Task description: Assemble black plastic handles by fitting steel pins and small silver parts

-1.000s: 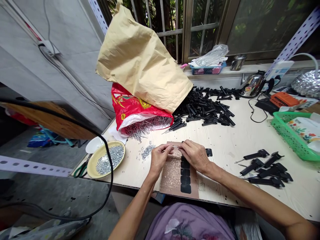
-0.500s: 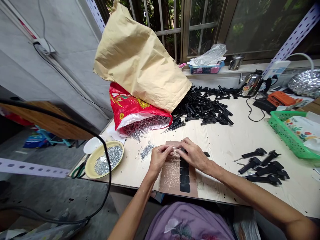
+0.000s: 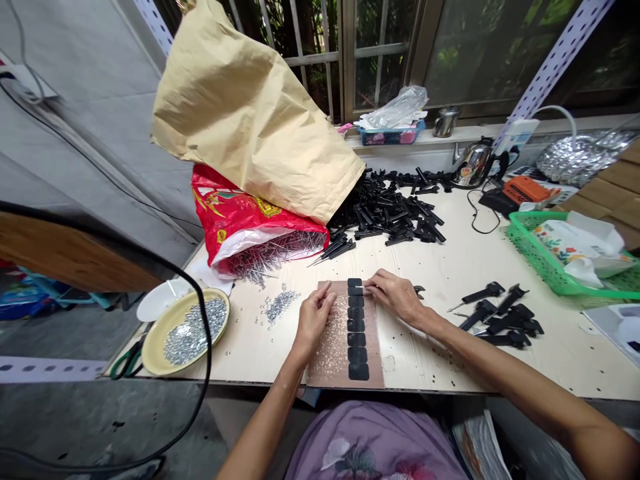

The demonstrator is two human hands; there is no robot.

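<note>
A brown board (image 3: 330,373) lies on the table before me, with a column of black rounded pads (image 3: 357,339) along its right part and pale specks on its left. My right hand (image 3: 395,297) is closed in a pinch at the board's upper right edge. From its fingertips a thin metal pin (image 3: 361,287) points left over the top pads. My left hand (image 3: 315,317) rests at the board's upper left edge, thumb and fingers apart, with nothing seen between them. Small shiny metal rings (image 3: 281,305) lie loose to its left.
At left stands a yellow dish (image 3: 150,347) of shiny rings, behind a black cable (image 3: 206,333). A red bag (image 3: 235,217) of metal pins lies below a large paper sack (image 3: 255,120). Black parts (image 3: 395,210) are heaped behind; several with metal shafts (image 3: 505,320) lie right, near a green basket (image 3: 545,277).
My hands have parted: the left moved back to the board's left edge, while the right keeps the pin over the top pads. The view has shifted to the right.
</note>
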